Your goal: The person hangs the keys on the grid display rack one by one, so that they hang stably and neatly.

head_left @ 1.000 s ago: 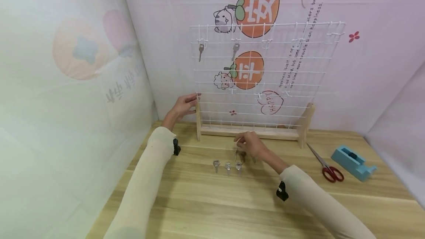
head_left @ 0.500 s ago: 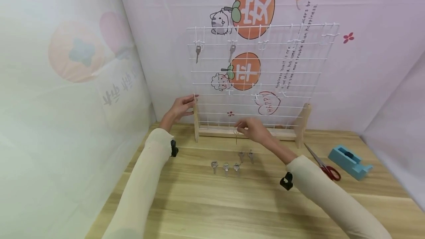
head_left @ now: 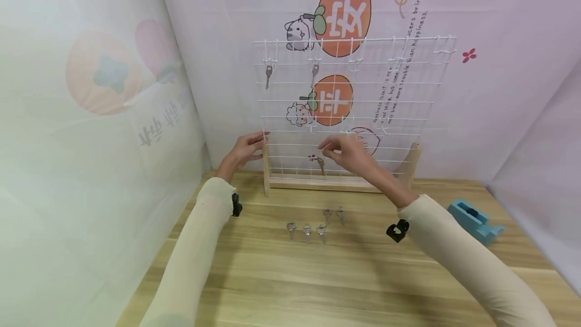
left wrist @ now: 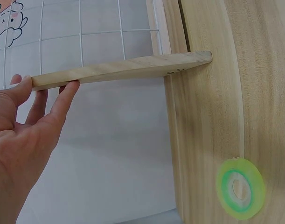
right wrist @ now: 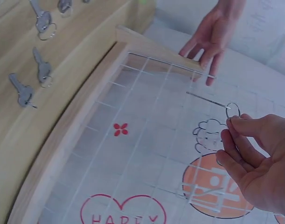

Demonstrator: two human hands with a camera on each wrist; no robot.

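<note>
A white wire grid rack (head_left: pixel 390 100) stands on wooden posts at the back of the table. My left hand (head_left: pixel 258 145) rests with straight fingers against the left post (head_left: pixel 265 165), and the left wrist view shows the fingertips (left wrist: pixel 70 88) touching that post (left wrist: pixel 123 70). My right hand (head_left: pixel 324 151) is raised in front of the grid's lower rows and pinches a key's ring (right wrist: pixel 233 110); the key (head_left: pixel 321 165) hangs below the fingers. Several loose keys (head_left: pixel 307 230) lie on the table, and two keys (head_left: pixel 268 72) hang on hooks in the top row.
A blue tape dispenser (head_left: pixel 474 221) sits at the right of the wooden table (head_left: pixel 317 286). A green tape roll (left wrist: pixel 240 186) lies on the table near the left post. Printed cloth walls close in behind and on both sides.
My right hand has lifted one key off the table and carried it up to the grid's lower rows. The left hand has stayed on the post.
</note>
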